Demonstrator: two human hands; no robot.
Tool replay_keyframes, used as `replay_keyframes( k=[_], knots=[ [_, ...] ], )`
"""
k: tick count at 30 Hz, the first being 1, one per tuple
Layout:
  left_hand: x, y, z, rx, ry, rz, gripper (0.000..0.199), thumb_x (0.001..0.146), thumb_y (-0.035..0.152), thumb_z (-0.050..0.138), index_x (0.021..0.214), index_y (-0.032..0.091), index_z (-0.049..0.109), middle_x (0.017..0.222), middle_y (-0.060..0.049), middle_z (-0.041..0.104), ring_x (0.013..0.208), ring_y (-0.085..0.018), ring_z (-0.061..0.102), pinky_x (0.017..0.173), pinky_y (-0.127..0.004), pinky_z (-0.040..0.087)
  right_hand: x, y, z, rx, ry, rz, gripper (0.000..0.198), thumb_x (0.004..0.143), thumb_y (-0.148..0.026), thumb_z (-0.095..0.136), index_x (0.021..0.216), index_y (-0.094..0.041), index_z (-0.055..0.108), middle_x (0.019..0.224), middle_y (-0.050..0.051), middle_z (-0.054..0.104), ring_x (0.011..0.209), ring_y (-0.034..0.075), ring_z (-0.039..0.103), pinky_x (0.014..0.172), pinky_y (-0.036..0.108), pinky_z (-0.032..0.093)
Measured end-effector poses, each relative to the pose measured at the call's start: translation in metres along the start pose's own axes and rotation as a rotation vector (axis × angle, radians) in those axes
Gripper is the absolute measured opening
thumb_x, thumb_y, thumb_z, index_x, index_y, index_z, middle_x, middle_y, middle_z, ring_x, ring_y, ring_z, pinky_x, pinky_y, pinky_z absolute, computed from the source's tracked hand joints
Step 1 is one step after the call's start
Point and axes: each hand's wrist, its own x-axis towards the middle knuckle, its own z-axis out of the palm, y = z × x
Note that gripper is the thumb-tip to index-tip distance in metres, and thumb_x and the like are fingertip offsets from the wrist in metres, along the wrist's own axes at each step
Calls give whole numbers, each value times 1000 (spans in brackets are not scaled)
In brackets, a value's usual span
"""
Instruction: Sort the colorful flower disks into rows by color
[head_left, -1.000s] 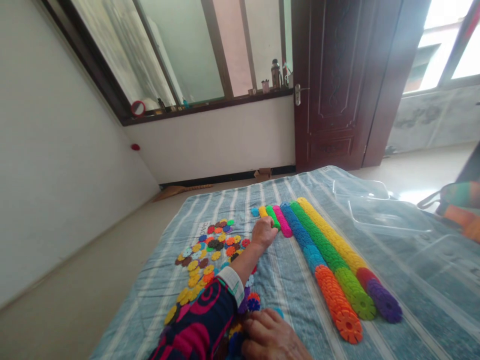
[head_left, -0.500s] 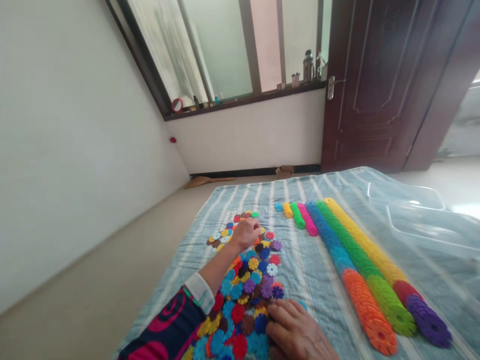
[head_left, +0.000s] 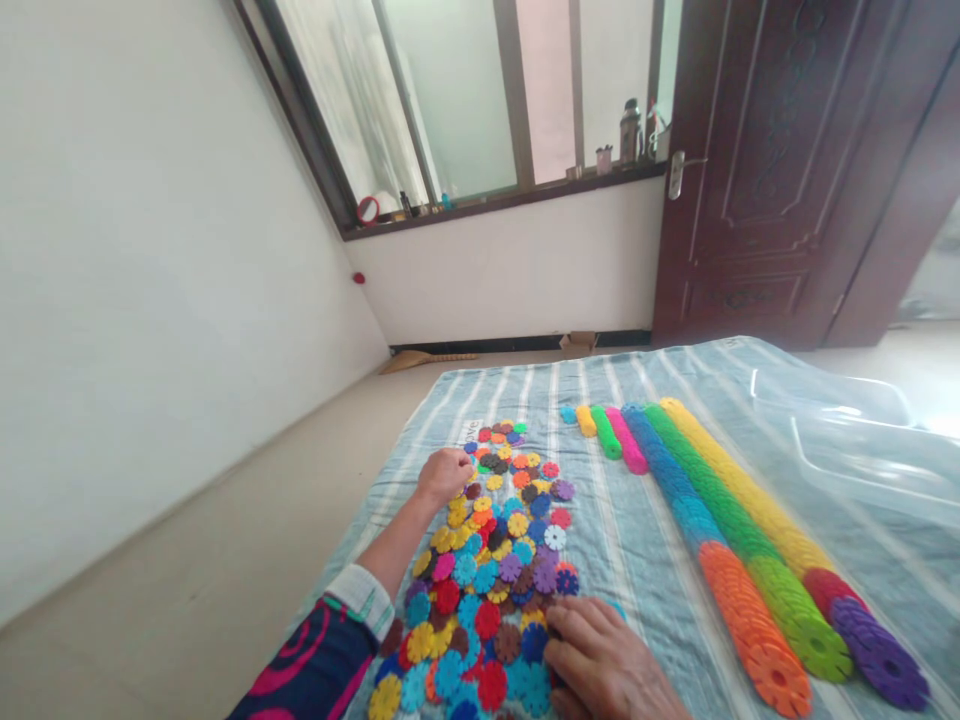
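A long heap of flat, notched plastic discs [head_left: 487,620] in many colours lies on the striped bed cover. At the heap's far left edge, my left hand [head_left: 445,474] is closed with its fingertips together; whatever it may hold is hidden. My right hand [head_left: 600,655] rests against the near right side of the heap, fingers bent and close together, their undersides out of sight. To the right lie rows of stacked discs: a yellow row [head_left: 739,480] ending in red and purple, a green row [head_left: 727,495], a blue row [head_left: 664,465] ending in orange, and a short pink row [head_left: 627,440].
Shorter stacks, green [head_left: 606,432], yellow [head_left: 586,421] and light blue [head_left: 568,414], continue leftward. Clear plastic containers [head_left: 862,460] stand on the right of the striped cover [head_left: 495,385]. Beyond are a windowsill [head_left: 480,205] with small items and a dark door [head_left: 757,200].
My left hand has moved left from over the far part of the heap to its edge, uncovering discs there. My right hand stays beside the heap. The view has shifted slightly.
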Motion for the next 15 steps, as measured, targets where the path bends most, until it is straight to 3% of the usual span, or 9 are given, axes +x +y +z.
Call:
replay_keyframes(
  k=[9,15],
  knots=[
    [7,15,4,2,-112,-81,22,71,24,60,50,21,62,55,-1,64,62,-16,61,58,-23,37,-3,3,3,-38,-78,-17,16,90,-37,63,92,-22,59,102,6,70,95,22,64,82,33,51],
    [14,9,13,-91,-118,-148,4,67,21,66,64,20,65,52,4,62,57,-14,60,53,-21,36,-2,1,1,-32,-36,-1,16,91,-38,62,91,-22,60,102,5,72,96,22,65,82,33,52]
  ],
)
